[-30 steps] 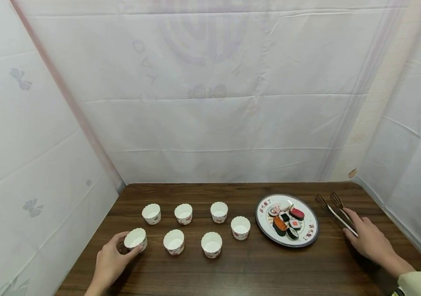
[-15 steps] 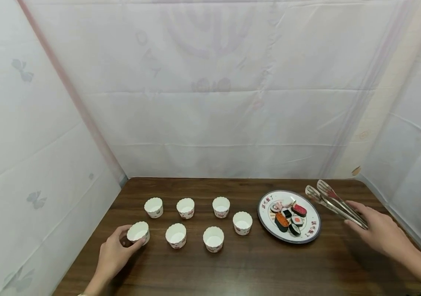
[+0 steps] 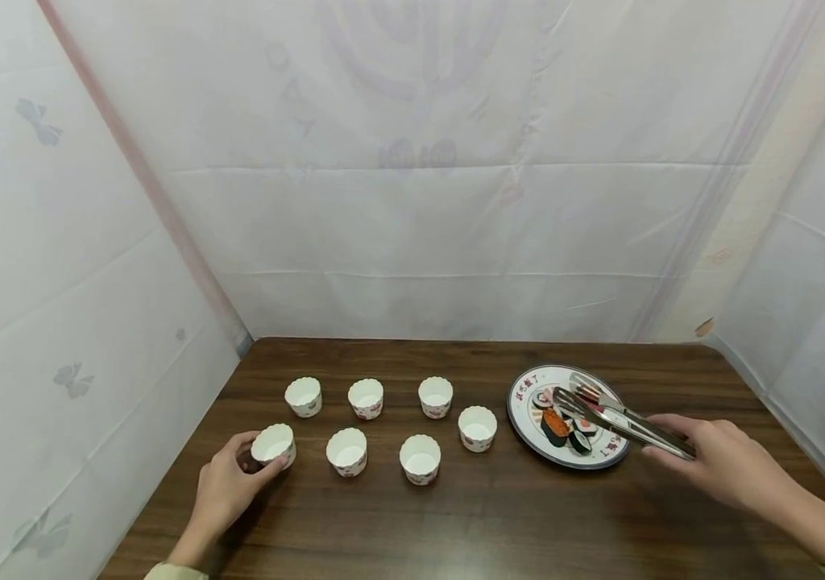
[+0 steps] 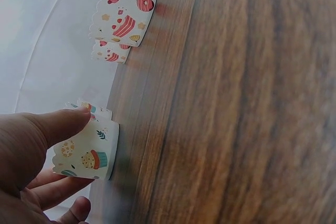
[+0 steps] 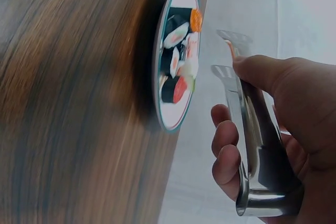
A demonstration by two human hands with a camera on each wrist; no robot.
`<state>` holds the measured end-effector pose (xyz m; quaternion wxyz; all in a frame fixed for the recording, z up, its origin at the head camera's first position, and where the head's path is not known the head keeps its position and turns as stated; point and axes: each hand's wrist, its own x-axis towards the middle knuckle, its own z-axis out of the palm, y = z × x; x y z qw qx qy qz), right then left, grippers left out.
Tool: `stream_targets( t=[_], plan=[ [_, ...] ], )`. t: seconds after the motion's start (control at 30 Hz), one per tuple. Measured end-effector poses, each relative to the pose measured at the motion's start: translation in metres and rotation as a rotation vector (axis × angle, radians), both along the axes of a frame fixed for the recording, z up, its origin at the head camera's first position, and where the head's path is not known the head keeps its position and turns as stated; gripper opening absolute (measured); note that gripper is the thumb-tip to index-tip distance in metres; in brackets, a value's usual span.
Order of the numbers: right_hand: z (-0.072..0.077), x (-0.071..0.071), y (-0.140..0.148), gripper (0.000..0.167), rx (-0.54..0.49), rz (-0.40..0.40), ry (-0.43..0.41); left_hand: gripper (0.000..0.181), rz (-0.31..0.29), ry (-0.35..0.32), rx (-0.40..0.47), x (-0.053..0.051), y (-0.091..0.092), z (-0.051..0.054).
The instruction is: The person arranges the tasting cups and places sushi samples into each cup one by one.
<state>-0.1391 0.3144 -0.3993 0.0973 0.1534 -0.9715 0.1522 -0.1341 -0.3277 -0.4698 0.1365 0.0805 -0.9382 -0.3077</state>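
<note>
Pinching a patterned paper cup (image 3: 275, 445) with the left hand (image 3: 225, 487) at nine o'clock on the dark wooden bench (image 3: 412, 532), in a grip narrowed to the cup's width, with the thumb along the near side. Shown upright, with a cupcake print in the left wrist view. Joined by six more cups, including a rear cup (image 3: 304, 397) at one o'clock from the held one and a front cup (image 3: 346, 452) at three. Holding metal tongs (image 5: 265, 145) with the right hand (image 3: 720, 459) at three o'clock on the bench, in a grip curled round the tool's arms, leaving the tips slightly apart. Aimed toward ten o'clock, over a round plate (image 3: 524, 419) at two o'clock on the bench. Seen in the right wrist view apart from the sushi (image 5: 178, 90) on the plate. Laid near the plate's middle, an orange-topped piece (image 3: 554, 427) at eight o'clock and a sliced roll (image 3: 580, 442) at five. Hung with pale cloth (image 3: 354, 242) at twelve o'clock, behind the bench.
</note>
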Motion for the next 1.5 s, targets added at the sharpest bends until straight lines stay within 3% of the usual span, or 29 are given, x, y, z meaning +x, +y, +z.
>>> stream_targets(
  t=[0.53, 0.93, 1.13, 1.5],
  plan=[
    [0.002, 0.000, -0.015, 0.037, 0.107, 0.066, -0.073, 0.068, -0.006, -0.013, -0.007, 0.000, -0.001, 0.000],
    [0.002, 0.004, -0.016, 0.023, 0.175, 0.069, 0.012, 0.066, -0.009, 0.004, -0.011, 0.000, 0.000, -0.001],
    [0.002, 0.005, -0.015, 0.021, 0.180, 0.057, 0.006, 0.066, -0.023, 0.005, -0.001, 0.000, 0.000, -0.001],
    [0.001, 0.002, -0.013, 0.025, 0.191, 0.051, 0.078, 0.066, -0.025, -0.010, 0.002, 0.000, 0.000, 0.001]
  ],
)
